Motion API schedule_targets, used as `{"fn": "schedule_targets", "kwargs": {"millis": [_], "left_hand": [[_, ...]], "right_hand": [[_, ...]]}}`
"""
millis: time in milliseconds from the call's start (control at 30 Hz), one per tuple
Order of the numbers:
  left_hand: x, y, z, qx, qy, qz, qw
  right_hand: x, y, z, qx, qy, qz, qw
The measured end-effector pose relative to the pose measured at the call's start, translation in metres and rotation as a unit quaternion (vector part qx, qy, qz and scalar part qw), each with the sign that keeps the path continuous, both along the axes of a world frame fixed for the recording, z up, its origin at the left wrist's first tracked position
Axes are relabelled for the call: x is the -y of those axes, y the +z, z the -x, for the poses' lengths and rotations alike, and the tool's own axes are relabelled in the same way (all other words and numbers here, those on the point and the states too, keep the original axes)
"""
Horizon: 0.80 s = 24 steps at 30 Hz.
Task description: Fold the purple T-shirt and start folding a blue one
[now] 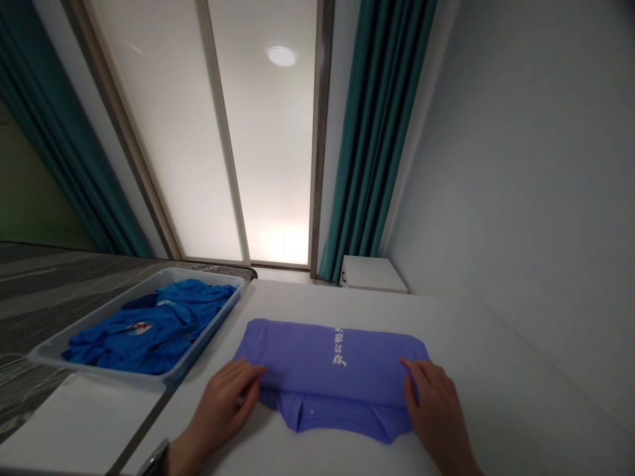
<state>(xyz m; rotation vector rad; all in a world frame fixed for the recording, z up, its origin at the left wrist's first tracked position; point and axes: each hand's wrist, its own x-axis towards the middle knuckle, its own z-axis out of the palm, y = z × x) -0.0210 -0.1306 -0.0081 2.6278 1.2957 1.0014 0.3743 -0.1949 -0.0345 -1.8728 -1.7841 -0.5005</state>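
Watch [157, 456] is sitting nearest, on the wrist behind the left hand [225, 400]. White table [496, 370] is spreading past the right hand [439, 403] toward the wall [520, 165], giving most room that way. Plastic bin [99, 372] is standing beyond and left of the left hand, holding blue clothes [163, 337]; probably limiting leftward swing. Purple shirt [297, 357] is lying folded on the table, between the hands. Hands are resting at its two side edges, likely squaring the layers and preventing skew. Fingers are curling partway, thumbs sitting slightly off forefingers; can't tell if either is pinching cloth. Collar [342, 423] is poking out below the fold, between the hands, nearside. White lettering [339, 347] is facing up, midway between grips.
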Motion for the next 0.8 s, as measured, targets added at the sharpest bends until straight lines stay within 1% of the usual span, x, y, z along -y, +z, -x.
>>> {"fn": "schedule_targets", "kwargs": {"millis": [33, 100, 167, 233, 300, 367, 433, 500, 567, 667, 800], "left_hand": [[-0.002, 0.004, -0.011, -0.033, -0.026, 0.003, 0.999], [-0.009, 0.009, -0.035, -0.086, -0.053, 0.007, 0.995], [-0.019, 0.011, -0.055, -0.126, -0.08, 0.009, 0.989], [-0.031, 0.01, -0.07, -0.146, -0.084, 0.008, 0.986], [-0.048, 0.008, -0.077, -0.163, -0.078, 0.01, 0.984], [-0.068, 0.009, -0.076, -0.181, -0.059, 0.016, 0.982], [-0.091, 0.012, -0.071, -0.204, -0.016, 0.026, 0.979], [-0.112, 0.017, -0.063, -0.251, 0.018, 0.051, 0.967], [-0.129, 0.021, -0.056, -0.284, 0.026, 0.074, 0.956], [-0.143, 0.022, -0.048, -0.298, 0.015, 0.093, 0.95], [-0.146, 0.015, -0.043, -0.301, 0.0, 0.109, 0.947]], "right_hand": [[-0.009, 0.001, 0.006, 0.001, 0.02, 0.018, 1.0], [-0.027, 0.001, 0.017, 0.004, 0.066, 0.065, 0.996], [-0.043, 0.001, 0.028, 0.011, 0.099, 0.121, 0.988], [-0.054, 0.0, 0.037, 0.017, 0.12, 0.171, 0.978], [-0.061, 0.0, 0.042, 0.02, 0.138, 0.203, 0.969], [-0.066, 0.001, 0.043, 0.023, 0.149, 0.216, 0.965], [-0.071, 0.0, 0.039, 0.025, 0.146, 0.227, 0.963], [-0.076, -0.001, 0.034, 0.024, 0.134, 0.241, 0.961], [-0.079, -0.005, 0.027, 0.023, 0.125, 0.255, 0.959], [-0.081, -0.01, 0.022, 0.024, 0.122, 0.263, 0.957], [-0.08, -0.012, 0.021, 0.026, 0.123, 0.268, 0.955]]}}
